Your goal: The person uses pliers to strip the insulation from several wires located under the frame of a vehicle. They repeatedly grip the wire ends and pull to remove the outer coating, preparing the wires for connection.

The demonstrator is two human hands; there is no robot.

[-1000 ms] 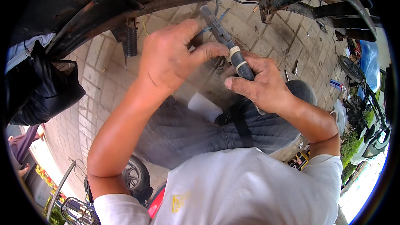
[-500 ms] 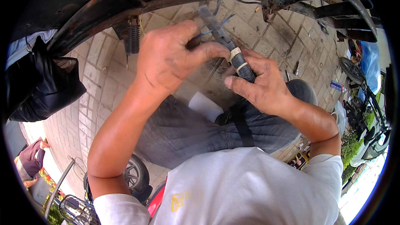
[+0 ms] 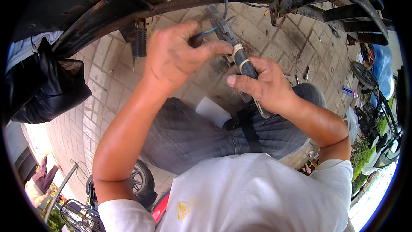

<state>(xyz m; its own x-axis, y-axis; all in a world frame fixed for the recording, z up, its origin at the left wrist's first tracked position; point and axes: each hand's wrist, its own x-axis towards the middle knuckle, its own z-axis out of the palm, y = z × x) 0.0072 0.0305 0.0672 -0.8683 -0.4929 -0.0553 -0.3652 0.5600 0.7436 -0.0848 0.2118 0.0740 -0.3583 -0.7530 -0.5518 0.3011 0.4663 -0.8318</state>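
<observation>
My right hand is wrapped around a pair of pliers, whose dark handle is bound with black and pale tape. The metal jaws point up and away, toward the rusty frame. A thin blue wire crosses at the jaws. Its near end runs into the closed fingers of my left hand, which pinches it. My left thumb reaches to the pliers just below the jaws. Whether the jaws bite on the wire is blurred.
A rusty dark metal frame spans the far side, with a coil spring hanging from it. Black padded material hangs at left. A white paper-like piece lies by my legs. On the paving stand a small can and bikes.
The pliers have shifted slightly, and a second handle now shows below my right hand, the handles spread apart. My left hand stays close by, still pinching the wire.
</observation>
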